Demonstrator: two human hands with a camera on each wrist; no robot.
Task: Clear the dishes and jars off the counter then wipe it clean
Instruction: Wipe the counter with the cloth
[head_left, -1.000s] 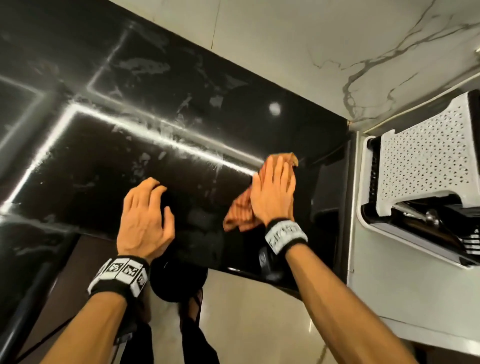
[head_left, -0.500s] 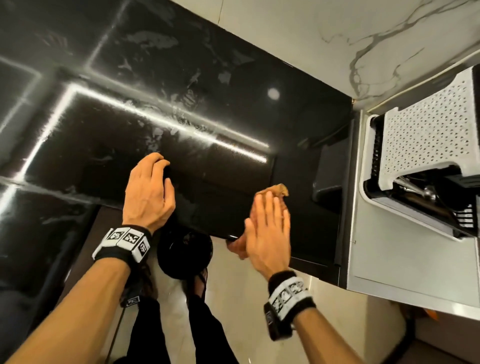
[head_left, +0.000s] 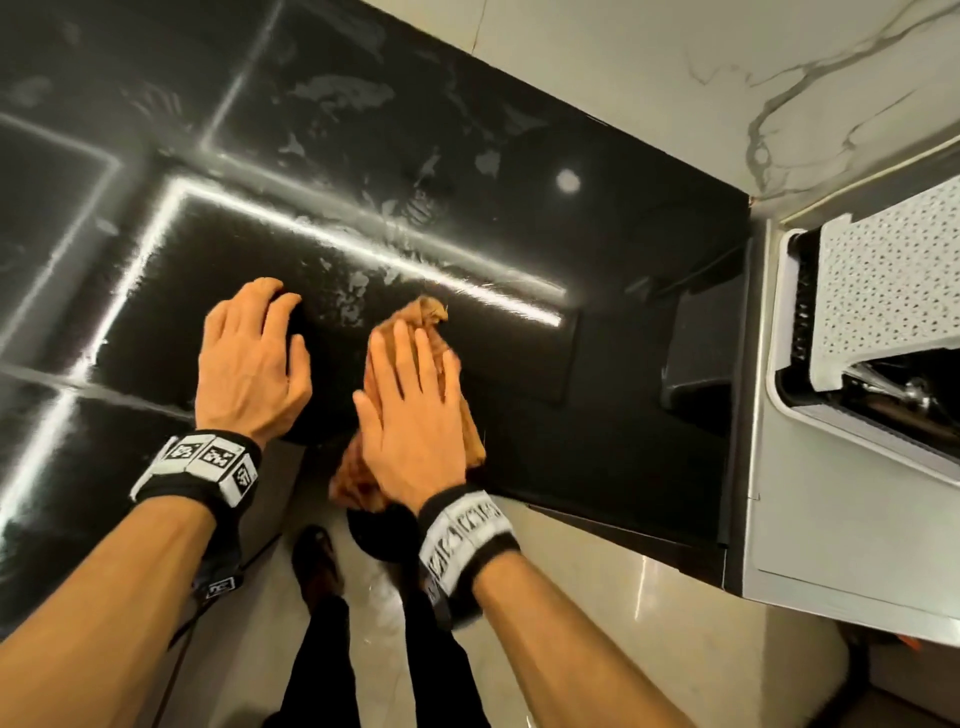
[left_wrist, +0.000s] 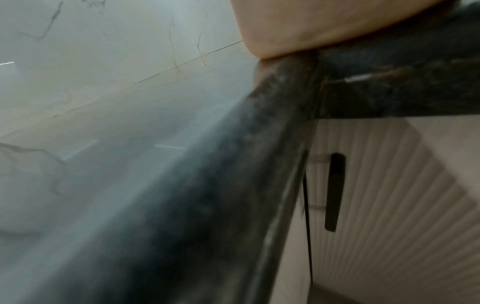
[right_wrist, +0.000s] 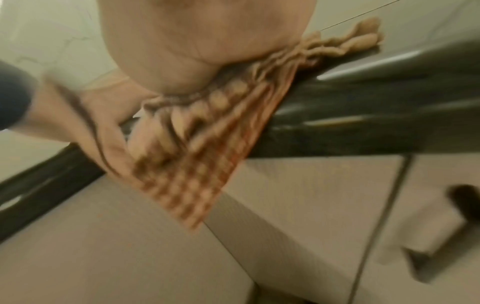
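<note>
Crumpled orange checked cloth (head_left: 415, 332) on the glossy black counter (head_left: 519, 249), apparently overhanging its front edge.

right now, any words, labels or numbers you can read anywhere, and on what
No readable text anywhere.
Left wristband: black-and-white square marker patterns, no letters.
Right wristband: same kind of pattern, blurred.
Small tag under the left wrist: white marks, too small to read.
</note>
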